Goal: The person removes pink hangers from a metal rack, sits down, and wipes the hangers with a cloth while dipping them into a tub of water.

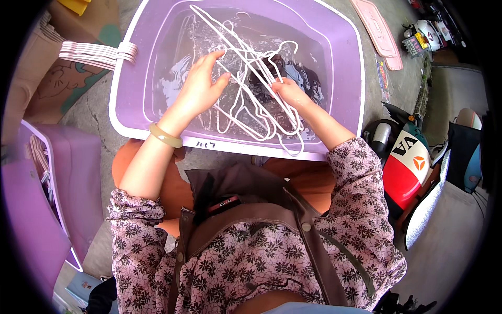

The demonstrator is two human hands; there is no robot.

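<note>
A large purple tub (346, 68) with a white rim holds water and several white hangers. My right hand (291, 93) is closed around the bars of some white hangers (250, 62), lifted at a slant over the water. My left hand (201, 86), a pale bangle (165, 136) on its wrist, is open over the tub's left half. Its thumb and fingers are apart, beside the end of another hanger. More hangers lie tangled below, some under the water. Hanger hooks reach over the near rim.
A bundle of white hangers (97, 54) hangs over the tub's left rim. Cardboard boxes (68, 83) stand beyond it. A second purple tub (78, 172) at the left holds more hangers. At the right are a pink lid (377, 34) and a red and white scooter part (405, 172).
</note>
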